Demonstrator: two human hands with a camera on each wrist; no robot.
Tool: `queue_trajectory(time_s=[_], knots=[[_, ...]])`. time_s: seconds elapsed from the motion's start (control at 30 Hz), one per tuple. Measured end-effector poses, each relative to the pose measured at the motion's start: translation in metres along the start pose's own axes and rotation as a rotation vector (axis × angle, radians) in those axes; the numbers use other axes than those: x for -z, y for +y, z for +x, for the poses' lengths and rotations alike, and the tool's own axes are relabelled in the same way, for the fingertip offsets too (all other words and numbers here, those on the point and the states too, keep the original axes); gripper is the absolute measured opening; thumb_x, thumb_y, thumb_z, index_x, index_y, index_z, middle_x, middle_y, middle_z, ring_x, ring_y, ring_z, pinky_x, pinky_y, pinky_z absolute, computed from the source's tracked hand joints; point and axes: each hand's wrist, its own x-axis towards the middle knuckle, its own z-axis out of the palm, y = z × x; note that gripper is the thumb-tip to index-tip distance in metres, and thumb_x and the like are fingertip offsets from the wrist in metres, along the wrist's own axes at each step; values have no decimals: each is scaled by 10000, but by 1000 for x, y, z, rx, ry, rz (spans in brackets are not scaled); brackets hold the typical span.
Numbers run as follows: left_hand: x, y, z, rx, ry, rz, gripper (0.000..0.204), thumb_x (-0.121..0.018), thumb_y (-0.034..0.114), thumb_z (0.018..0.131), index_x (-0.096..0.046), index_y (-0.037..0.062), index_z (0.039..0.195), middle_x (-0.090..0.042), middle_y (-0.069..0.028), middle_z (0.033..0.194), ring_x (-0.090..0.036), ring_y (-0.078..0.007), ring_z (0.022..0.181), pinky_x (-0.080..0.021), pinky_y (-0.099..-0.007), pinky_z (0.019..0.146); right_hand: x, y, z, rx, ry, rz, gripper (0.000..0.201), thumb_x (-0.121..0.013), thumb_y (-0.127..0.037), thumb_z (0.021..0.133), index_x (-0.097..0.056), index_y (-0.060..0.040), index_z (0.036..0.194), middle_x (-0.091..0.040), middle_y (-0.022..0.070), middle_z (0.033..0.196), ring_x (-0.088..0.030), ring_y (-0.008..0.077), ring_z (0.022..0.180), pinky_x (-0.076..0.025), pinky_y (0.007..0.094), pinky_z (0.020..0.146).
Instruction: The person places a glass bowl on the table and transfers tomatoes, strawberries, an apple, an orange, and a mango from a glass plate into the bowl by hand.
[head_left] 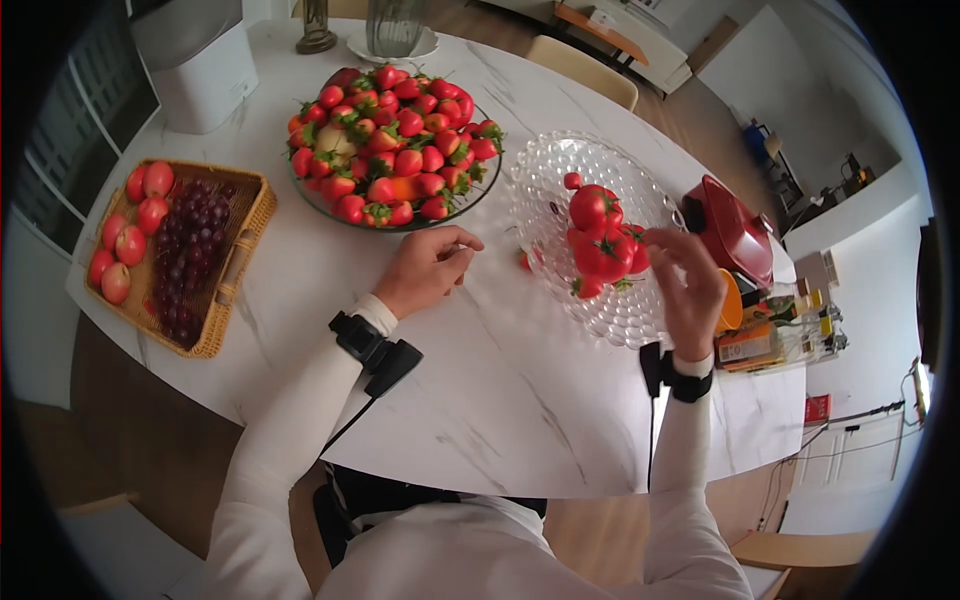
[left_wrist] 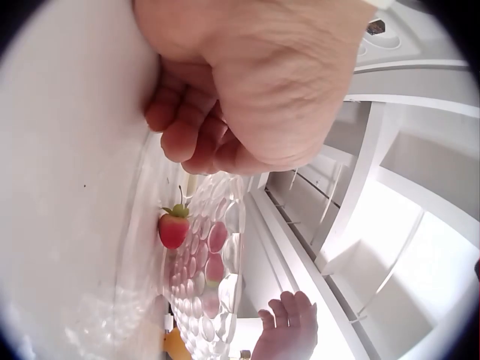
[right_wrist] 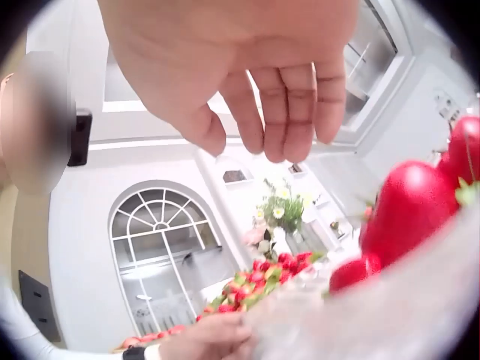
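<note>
My left hand rests at the table, its fingers loosely curled around nothing, just in front of the glass bowl heaped with strawberries. In the left wrist view, a single strawberry lies on the tabletop beside the clear bumpy glass plate. Several red tomatoes sit clustered on that plate, with a few strawberries around them. Over the plate's right side hovers my right hand, close by the tomatoes. The right wrist view shows its fingers relaxed, with nothing held.
At the left, a wicker basket holds red apples and dark grapes. A red lidded pot, an orange bowl and several bottles stand at the right. Glass vases and a white appliance occupy the back.
</note>
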Motion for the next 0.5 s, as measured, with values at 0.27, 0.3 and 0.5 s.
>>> queue_trajectory(time_s=[0.27, 0.3, 0.5], knots=[[-4, -5, 3, -147, 71, 140, 341, -639, 56, 892, -608, 14, 1229, -626, -50, 1074, -563, -57, 714, -496, -230, 672, -65, -22, -76, 211, -202, 294, 80, -709, 26, 776, -636, -5, 765, -610, 102, 716, -610, 227, 629, -472, 337, 556], [-8, -1, 1, -129, 61, 160, 341, -639, 56, 892, -608, 14, 1229, -626, -50, 1074, -563, -57, 714, -496, -230, 672, -68, -24, -80, 199, -286, 310, 94, -707, 2, 801, -628, -9, 751, -593, 87, 684, -586, 199, 578, -451, 338, 520], [-43, -3, 22, -339, -3, 900, 730, -737, 184, 796, -430, 2, 1433, -443, -218, 1447, -378, -364, 1379, -292, -436, 1154, -59, -18, -80, -392, -703, 762, 184, -618, -119, 938, -639, 1, 802, -644, 63, 746, -596, 141, 633, -460, 270, 572]])
